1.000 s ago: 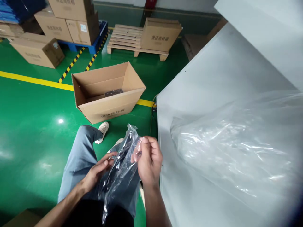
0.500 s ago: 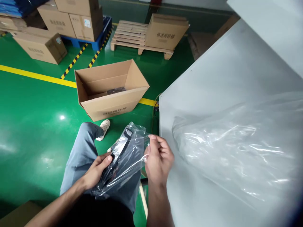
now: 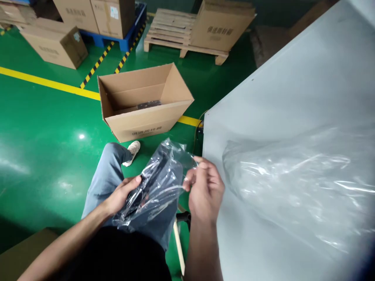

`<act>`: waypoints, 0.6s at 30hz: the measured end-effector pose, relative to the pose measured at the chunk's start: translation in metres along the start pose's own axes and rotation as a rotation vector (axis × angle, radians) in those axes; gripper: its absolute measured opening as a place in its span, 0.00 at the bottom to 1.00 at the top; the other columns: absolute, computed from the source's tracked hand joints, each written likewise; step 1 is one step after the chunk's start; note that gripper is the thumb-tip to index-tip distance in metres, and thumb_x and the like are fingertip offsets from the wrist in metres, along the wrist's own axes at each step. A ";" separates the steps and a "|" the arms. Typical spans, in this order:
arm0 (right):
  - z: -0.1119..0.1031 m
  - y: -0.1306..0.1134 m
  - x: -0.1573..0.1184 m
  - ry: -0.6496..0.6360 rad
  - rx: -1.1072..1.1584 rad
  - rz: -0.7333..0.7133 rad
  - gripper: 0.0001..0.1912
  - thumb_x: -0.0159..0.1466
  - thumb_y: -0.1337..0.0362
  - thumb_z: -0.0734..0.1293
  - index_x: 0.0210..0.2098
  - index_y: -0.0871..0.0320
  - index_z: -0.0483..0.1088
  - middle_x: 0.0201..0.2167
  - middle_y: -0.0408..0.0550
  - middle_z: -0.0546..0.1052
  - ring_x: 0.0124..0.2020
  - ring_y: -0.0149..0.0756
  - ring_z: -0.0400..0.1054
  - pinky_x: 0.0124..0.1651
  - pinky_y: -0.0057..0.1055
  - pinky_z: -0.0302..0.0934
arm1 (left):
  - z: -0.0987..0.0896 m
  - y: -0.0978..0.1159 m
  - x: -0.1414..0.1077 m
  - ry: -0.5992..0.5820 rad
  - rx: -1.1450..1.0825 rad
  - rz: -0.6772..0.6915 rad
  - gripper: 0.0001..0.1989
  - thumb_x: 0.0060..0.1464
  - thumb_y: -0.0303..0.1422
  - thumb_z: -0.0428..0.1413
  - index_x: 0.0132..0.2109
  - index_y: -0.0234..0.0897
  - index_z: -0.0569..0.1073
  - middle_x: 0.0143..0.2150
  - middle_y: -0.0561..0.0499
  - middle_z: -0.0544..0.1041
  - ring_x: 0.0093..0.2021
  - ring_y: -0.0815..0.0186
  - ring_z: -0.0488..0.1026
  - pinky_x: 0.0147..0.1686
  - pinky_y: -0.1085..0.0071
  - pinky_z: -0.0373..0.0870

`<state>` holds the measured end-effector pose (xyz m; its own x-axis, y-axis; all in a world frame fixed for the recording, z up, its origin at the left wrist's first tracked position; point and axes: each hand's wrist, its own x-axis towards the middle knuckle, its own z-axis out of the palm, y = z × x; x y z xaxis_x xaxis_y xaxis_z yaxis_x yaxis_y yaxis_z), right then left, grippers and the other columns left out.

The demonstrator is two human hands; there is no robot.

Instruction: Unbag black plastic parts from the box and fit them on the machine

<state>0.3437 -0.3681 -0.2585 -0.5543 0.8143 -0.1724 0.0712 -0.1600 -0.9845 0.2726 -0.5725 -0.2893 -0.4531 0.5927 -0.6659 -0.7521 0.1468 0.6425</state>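
Note:
A clear plastic bag (image 3: pixel 164 183) with a flat black part (image 3: pixel 148 183) inside rests over my lap. My left hand (image 3: pixel 123 195) grips the black part through the bag from the left side. My right hand (image 3: pixel 205 187) pinches the bag's open upper right edge between thumb and fingers. Beyond my knee an open cardboard box (image 3: pixel 143 103) stands on the green floor, with a dark item lying at its bottom.
A grey table (image 3: pixel 278 101) fills the right, with a heap of clear plastic bags (image 3: pixel 299 187) on it. Stacked cartons (image 3: pixel 55 41), a blue pallet and a wooden pallet (image 3: pixel 172 27) with a carton stand at the back. A brown box corner (image 3: pixel 26 253) sits lower left.
The bag has swung from hanging upright to lying more level across my lap. My right hand has moved right and pulled the bag's mouth wider; my left hand has closed on the black part.

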 end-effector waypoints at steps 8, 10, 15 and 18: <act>0.018 0.044 -0.043 -0.413 -0.118 0.166 0.31 0.59 0.37 0.75 0.49 0.53 0.72 0.38 0.49 0.82 0.38 0.42 0.80 0.40 0.37 0.76 | -0.001 0.014 0.017 0.329 0.036 0.302 0.37 0.52 0.66 0.62 0.45 0.32 0.81 0.38 0.46 0.83 0.38 0.58 0.77 0.39 0.68 0.72; 0.024 0.049 -0.061 -0.514 -0.155 0.227 0.24 0.65 0.39 0.71 0.40 0.54 0.73 0.28 0.44 0.78 0.29 0.38 0.77 0.34 0.33 0.73 | 0.001 0.019 0.018 0.426 0.067 0.399 0.35 0.54 0.65 0.61 0.47 0.35 0.81 0.41 0.48 0.83 0.44 0.55 0.77 0.45 0.68 0.72; 0.016 0.047 -0.065 -0.483 -0.169 0.201 0.22 0.71 0.42 0.66 0.34 0.53 0.68 0.18 0.35 0.68 0.18 0.30 0.67 0.26 0.29 0.66 | -0.010 0.027 0.018 0.515 0.041 0.280 0.37 0.54 0.68 0.58 0.40 0.33 0.81 0.28 0.48 0.79 0.30 0.60 0.74 0.29 0.68 0.68; 0.004 0.048 -0.049 -0.480 -0.171 0.205 0.22 0.70 0.41 0.67 0.35 0.53 0.68 0.16 0.33 0.66 0.15 0.29 0.62 0.21 0.27 0.61 | -0.021 0.031 0.017 0.337 -0.167 0.105 0.38 0.57 0.67 0.56 0.45 0.32 0.80 0.27 0.48 0.78 0.25 0.62 0.74 0.24 0.70 0.68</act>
<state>0.3713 -0.4178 -0.2975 -0.8283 0.4230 -0.3673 0.3290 -0.1633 -0.9301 0.2315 -0.5747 -0.2880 -0.6425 0.2999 -0.7051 -0.7485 -0.0484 0.6614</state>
